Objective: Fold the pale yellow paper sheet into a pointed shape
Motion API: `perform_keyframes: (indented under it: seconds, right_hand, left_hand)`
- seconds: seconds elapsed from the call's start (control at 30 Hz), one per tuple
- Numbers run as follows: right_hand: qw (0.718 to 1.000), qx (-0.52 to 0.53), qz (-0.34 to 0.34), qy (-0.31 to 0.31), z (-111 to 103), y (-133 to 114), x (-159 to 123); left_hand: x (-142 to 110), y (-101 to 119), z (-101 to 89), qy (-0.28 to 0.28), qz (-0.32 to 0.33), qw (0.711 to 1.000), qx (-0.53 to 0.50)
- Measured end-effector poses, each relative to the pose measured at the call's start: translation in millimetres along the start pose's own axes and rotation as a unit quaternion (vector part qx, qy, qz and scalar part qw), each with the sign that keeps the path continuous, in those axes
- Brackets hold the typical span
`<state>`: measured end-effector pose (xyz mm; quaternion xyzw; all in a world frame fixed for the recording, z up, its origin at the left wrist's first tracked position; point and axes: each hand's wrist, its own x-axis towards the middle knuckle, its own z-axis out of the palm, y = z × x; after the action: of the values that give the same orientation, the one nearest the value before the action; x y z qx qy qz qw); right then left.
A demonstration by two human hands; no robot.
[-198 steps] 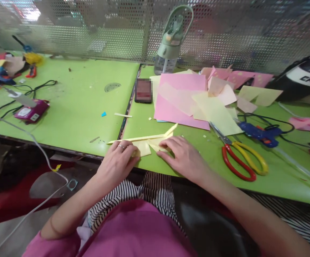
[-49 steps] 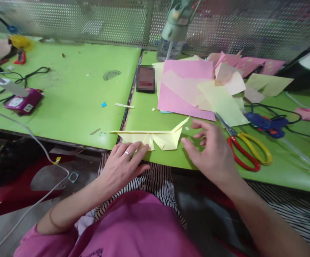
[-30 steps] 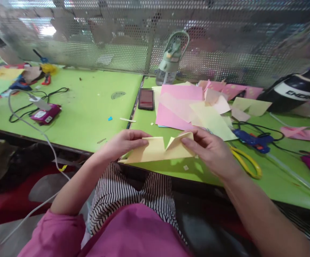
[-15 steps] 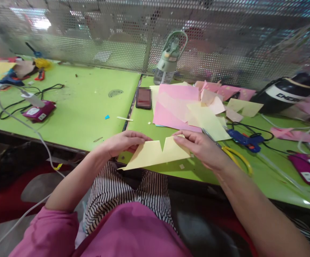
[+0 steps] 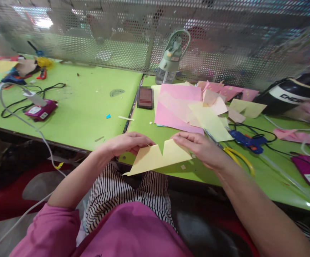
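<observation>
A folded pale yellow paper (image 5: 155, 160) with a V-shaped notch in its top edge hangs above the near edge of the green table (image 5: 85, 110). My left hand (image 5: 126, 142) pinches its upper left corner. My right hand (image 5: 200, 148) pinches its upper right corner. Both hands are closed on the paper and hold it in the air, its lower point tilted toward my lap.
Pink and yellow sheets (image 5: 187, 107) lie piled behind my hands. Yellow-handled scissors (image 5: 237, 160) and a blue glue gun (image 5: 247, 141) lie to the right. A phone (image 5: 145, 97), a green bottle (image 5: 171, 59), a black helmet (image 5: 288, 94) and a magenta device (image 5: 39, 110) with cables are also on the table.
The paper lay flat on the table under my hands; both hands then lifted it off. In the last half second it has tilted and dropped slightly toward me.
</observation>
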<state>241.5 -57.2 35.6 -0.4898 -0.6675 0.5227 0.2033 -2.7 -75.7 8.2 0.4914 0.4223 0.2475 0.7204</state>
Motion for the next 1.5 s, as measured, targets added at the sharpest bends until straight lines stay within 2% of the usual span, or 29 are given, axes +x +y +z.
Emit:
perform_keyframes:
  seconds: [0.1,0.2,0.27,0.33,0.43,0.5,0.57,0.63,0.7,0.77,0.87,1.0,1.17,1.37,1.5]
  right_hand:
    - [1.0,-0.001,-0.008,-0.004,-0.8,-2.3,-0.6]
    - [0.999,0.009,-0.034,0.018,-4.0,-3.3,0.1]
    - [0.995,0.006,-0.079,0.062,-7.6,-0.4,1.6]
    - [0.981,-0.013,-0.138,0.139,-10.7,4.3,2.7]
    - [0.935,-0.075,-0.211,0.275,-10.4,7.4,0.1]
    - [0.895,-0.159,-0.262,0.325,-5.5,2.5,-4.7]
    - [0.844,-0.283,-0.324,0.322,2.0,-8.3,-10.2]
    - [0.797,-0.394,-0.364,0.277,9.5,-21.5,-14.3]
    - [0.776,-0.452,-0.37,0.237,14.6,-32.6,-16.1]
    - [0.777,-0.468,-0.363,0.215,16.0,-38.7,-16.5]
    - [0.797,-0.452,-0.353,0.191,13.2,-39.2,-17.0]
    - [0.822,-0.423,-0.339,0.175,9.9,-34.9,-19.1]
    - [0.825,-0.421,-0.34,0.161,11.5,-35.6,-20.3]
    - [0.838,-0.411,-0.339,0.114,8.4,-34.8,-19.9]
    - [0.844,-0.414,-0.333,0.077,2.4,-31.5,-19.0]
  left_hand:
    - [0.2,1.4,4.3,-0.021,-0.002,0.999,0.026]
    - [0.9,0.3,5.4,-0.026,0.014,0.999,0.024]
    - [1.3,-0.4,4.7,0.004,0.034,0.999,0.023]
    - [1.6,-0.5,4.2,0.052,0.066,0.996,0.012]
    - [2.5,0.8,5.8,0.126,0.12,0.985,0.008]
    - [3.0,2.3,9.5,0.148,0.158,0.975,0.052]
    - [2.5,4.5,15.6,0.139,0.203,0.961,0.125]
    - [0.2,8.0,23.3,0.123,0.243,0.937,0.218]
    - [-3.9,12.8,31.1,0.129,0.259,0.906,0.31]
    - [-9.0,17.6,37.0,0.151,0.257,0.876,0.379]
    - [-15.5,22.2,40.0,0.176,0.247,0.855,0.42]
    - [-18.0,22.1,37.3,0.186,0.241,0.859,0.413]
    - [-15.8,22.4,39.6,0.18,0.239,0.858,0.418]
    - [-15.2,24.0,41.8,0.166,0.243,0.853,0.43]
    - [-13.6,23.0,34.6,0.113,0.235,0.868,0.422]
